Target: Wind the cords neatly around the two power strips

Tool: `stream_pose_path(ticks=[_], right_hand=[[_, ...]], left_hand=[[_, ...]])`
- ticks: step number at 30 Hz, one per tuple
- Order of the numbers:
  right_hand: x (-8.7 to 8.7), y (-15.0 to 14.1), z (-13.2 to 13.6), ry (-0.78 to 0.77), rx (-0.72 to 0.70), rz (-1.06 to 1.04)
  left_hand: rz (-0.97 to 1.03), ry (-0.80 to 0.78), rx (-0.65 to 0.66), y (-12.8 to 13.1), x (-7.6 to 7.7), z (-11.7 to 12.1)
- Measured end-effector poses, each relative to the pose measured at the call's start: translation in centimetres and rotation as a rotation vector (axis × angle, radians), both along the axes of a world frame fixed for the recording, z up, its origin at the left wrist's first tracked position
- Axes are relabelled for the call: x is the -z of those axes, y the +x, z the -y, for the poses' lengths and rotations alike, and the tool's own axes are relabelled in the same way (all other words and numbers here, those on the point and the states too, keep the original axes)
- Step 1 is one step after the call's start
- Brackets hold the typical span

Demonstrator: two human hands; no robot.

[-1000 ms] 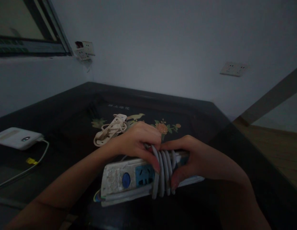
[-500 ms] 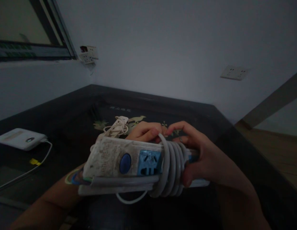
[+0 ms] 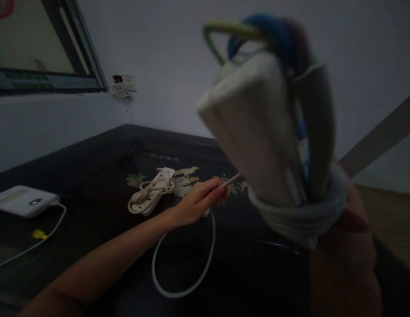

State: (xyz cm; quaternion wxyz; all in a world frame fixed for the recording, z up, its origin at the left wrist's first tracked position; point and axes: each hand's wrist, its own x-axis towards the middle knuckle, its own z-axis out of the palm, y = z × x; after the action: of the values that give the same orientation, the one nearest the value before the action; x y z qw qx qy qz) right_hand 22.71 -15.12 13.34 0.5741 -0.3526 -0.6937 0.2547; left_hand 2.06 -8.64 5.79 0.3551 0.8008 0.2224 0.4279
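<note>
Raised close to the camera at the right is a worn white power strip (image 3: 251, 127), tilted on end and blurred. Grey cord is wound around its lower part, and blue, brown and yellow-green wires bend over its top. My right hand (image 3: 350, 229) grips it from below, its fingers mostly hidden. Over the middle of the table my left hand (image 3: 201, 198) is closed on the power cord (image 3: 233, 179), which stretches toward the strip. From that hand a loop of the cord (image 3: 183, 294) hangs down. A second white power strip (image 3: 152, 193), wrapped in its own cord, lies just beyond my left forearm.
A white box-shaped device (image 3: 24, 200) with a cable sits at the left of the dark table (image 3: 125, 141), near a yellow tag (image 3: 39, 234). Wall sockets (image 3: 123, 86) hang beside the window at the back left. Wooden floor (image 3: 386, 224) shows at the right.
The wound power strip has been lifted from over the table up to the right and turned on end. My left hand has pulled a length of its cord out to the left.
</note>
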Motion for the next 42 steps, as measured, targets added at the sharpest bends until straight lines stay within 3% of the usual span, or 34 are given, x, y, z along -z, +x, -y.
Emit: stream_pose_path(ticks=[3,7,14,26,34,42], right_hand=[[-0.1,0.7,-0.6,0.066,0.086,0.005],[0.3,1.5,-1.8,0.146,0.22,0.014],[1.4,2.4,-4.6,0.028,0.298,0.07],[0.4,1.8,-4.2,-0.058,0.287,0.423],[1.4,1.0,-3.2,-0.227,0.159,0.824],[1.3,0.1,-2.0,-0.374,-0.152,1.005]], left_hand=[[0.03,-0.04,0.018,-0.2,-0.7,0.3],[-0.025,-0.023,-0.059,-0.7,-2.2,1.2],[-0.255,0.278,-0.262,-1.5,-4.4,2.1],[-0.402,0.675,-0.425,-2.3,-4.6,2.4],[-0.523,0.988,-0.379,-2.2,-4.8,2.8],[-0.416,1.062,-0.168,-1.5,-3.3,2.0]])
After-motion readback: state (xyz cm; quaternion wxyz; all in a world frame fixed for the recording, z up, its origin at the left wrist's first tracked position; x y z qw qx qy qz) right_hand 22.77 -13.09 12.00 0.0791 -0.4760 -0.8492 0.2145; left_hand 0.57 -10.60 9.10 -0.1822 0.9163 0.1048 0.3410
